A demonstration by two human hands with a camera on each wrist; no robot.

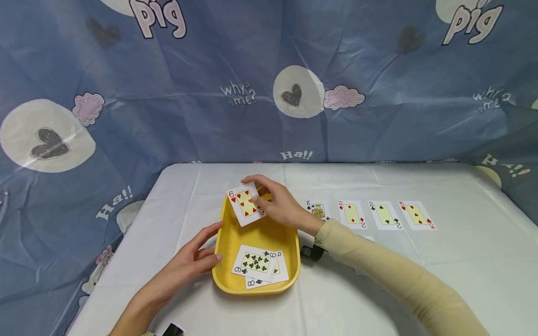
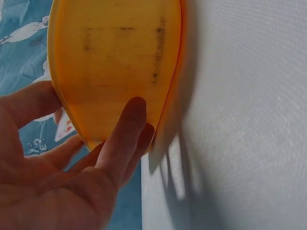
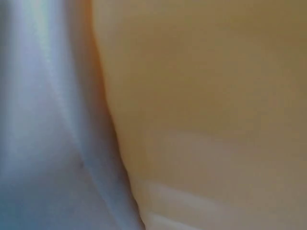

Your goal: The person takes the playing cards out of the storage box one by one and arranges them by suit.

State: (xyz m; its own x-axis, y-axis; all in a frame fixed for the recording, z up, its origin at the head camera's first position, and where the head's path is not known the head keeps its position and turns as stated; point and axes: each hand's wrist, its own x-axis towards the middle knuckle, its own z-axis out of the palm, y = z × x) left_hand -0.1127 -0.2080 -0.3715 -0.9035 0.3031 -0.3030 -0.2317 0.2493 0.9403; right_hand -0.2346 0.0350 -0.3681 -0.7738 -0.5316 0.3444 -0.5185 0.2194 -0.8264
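Note:
My right hand (image 1: pixel 277 203) pinches a six of hearts playing card (image 1: pixel 241 205) face up over the far end of a yellow tray (image 1: pixel 224 275). At the tray's left side, my left hand (image 1: pixel 193 256) holds the rim with bent fingers. The left wrist view shows that hand (image 2: pixel 81 163) against the tray's outer wall (image 2: pixel 110 57), fingertips touching it. Inside the tray's near end, a nine of clubs (image 1: pixel 254 262) overlaps another black-suit card (image 1: pixel 281 273). The right wrist view is filled by a blurred yellow surface, with the hand out of sight.
Right of the tray lie a king of spades (image 1: pixel 318 211), a two of diamonds (image 1: pixel 352 214), a two of clubs (image 1: pixel 385 215) and a three of hearts (image 1: pixel 417 215) in a row. The right sleeve (image 1: pixel 378 266) partly covers another card. A blue printed cloth (image 1: pixel 252 130) hangs behind the white table (image 1: pixel 462 242).

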